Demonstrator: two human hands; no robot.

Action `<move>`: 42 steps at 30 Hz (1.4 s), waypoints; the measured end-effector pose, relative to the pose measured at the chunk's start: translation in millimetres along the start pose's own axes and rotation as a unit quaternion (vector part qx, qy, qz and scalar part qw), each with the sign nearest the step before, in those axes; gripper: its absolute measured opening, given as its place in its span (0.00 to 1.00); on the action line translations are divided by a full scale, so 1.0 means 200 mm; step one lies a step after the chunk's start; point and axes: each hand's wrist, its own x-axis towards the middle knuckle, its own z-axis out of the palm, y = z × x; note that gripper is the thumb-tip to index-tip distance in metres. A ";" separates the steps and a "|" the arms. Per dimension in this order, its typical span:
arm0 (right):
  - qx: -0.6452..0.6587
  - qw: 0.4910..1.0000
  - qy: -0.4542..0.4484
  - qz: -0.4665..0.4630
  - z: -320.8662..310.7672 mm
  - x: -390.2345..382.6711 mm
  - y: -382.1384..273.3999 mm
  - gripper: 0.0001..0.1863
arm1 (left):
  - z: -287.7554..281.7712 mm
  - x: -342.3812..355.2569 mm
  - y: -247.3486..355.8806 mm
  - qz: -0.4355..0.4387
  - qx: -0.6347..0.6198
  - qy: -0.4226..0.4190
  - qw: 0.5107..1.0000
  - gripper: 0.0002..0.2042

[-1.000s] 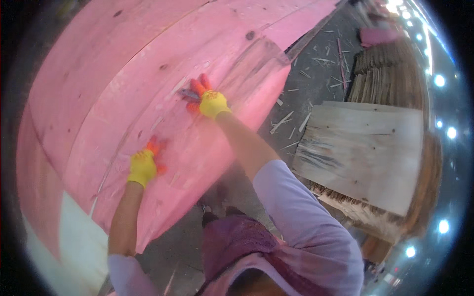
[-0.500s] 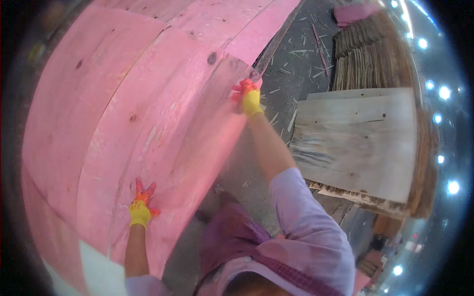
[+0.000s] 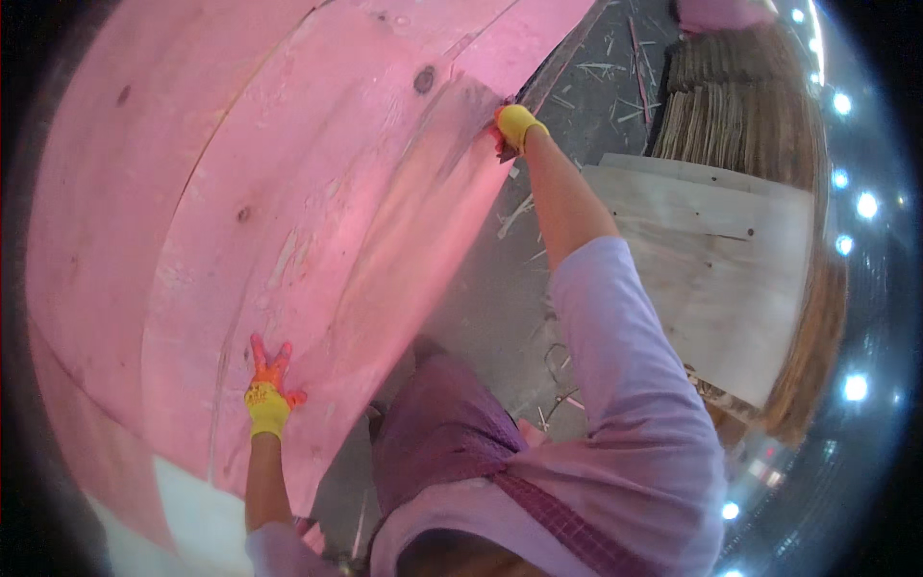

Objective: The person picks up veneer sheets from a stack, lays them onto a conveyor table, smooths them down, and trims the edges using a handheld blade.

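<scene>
While the pink sheet [image 3: 375,231] is pressed by splayed, empty left hand [image 3: 268,392], curled right hand [image 3: 516,129] (hold unclear) is best guided evenly.

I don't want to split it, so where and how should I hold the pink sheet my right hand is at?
Probably by the long right edge of the pink sheet, coming from the floor side, where your right hand is. The sheet looks broad and flat, so that edge offers a hold; the face around your spread left hand gives little to pinch.
</scene>
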 end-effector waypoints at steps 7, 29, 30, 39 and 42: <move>0.333 0.932 0.102 0.097 0.08 -0.22 -0.05 0.19 | 0.04 0.09 0.00 0.031 -0.043 -0.009 0.999 0.52; 0.403 0.907 0.028 0.116 1.29 -1.21 -0.25 0.22 | -0.03 0.15 0.06 0.045 -0.078 -0.007 0.996 0.56; 0.392 0.917 0.029 0.074 1.45 -1.34 -0.30 0.24 | -0.03 0.12 0.05 0.029 -0.071 -0.008 0.997 0.56; 0.512 0.845 -0.154 -0.012 1.29 -1.63 -0.30 0.28 | 0.26 -0.16 0.04 -0.151 -0.085 0.239 0.956 0.26; 0.469 0.872 -0.136 -0.025 1.14 -1.75 -0.53 0.28 | 0.40 -0.49 -0.06 -0.294 -0.149 0.269 0.905 0.18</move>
